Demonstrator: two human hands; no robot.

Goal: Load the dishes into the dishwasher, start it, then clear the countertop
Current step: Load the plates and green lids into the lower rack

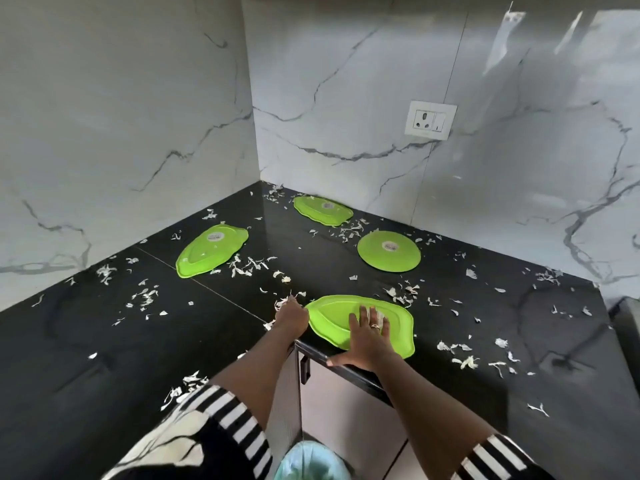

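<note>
Several bright green plates lie on the black corner countertop (86,341). The nearest green plate (332,320) sits at the counter's inner corner edge. My right hand (363,337) lies flat on it, fingers spread, with some white peels under the fingertips. At the plate's left rim is my left hand (292,315), and whether it grips the rim is unclear. Another leaf-shaped plate (207,251) rests at the left, one (322,210) lies by the back wall, and a round plate (388,251) sits at the right. White peel scraps (247,265) are scattered all over the counter.
Marble walls close the corner at left and back, with a wall socket (430,120) on the back wall. Below the counter edge is a cabinet door with a black handle (304,370). A bin with a light blue liner (311,460) stands on the floor between my arms.
</note>
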